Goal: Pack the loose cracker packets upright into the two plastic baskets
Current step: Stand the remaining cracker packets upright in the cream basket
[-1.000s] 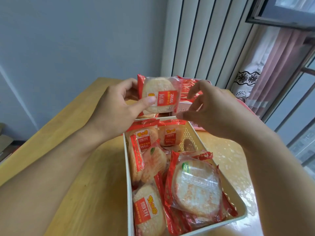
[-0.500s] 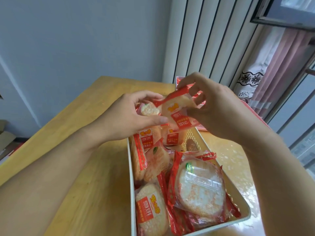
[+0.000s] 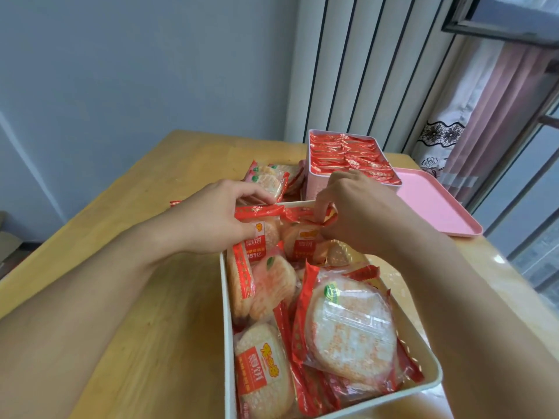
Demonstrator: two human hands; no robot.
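At 6 o'clock, nearest the camera, a cream basket sits on the wooden surface, crowded with red-edged cracker packets; a large clear-fronted packet lies tilted on top at its near right, a labelled packet beside it at near left. Toward 12 o'clock, both bare forearms reach over the basket's far end. The left hand has its grip pressed together, thumb and fingers pinching the red top seam of an upright packet standing against the far wall. The right hand, just beside it, curls its fingers down onto the crimped top of a neighbouring packet; whether it truly pinches the wrapper cannot be told. Beyond the hands, at 12 o'clock, loose packets lie on the surface next to a pink basket filled with upright rows. At 2 o'clock, a pink tray rests near the surface's edge.
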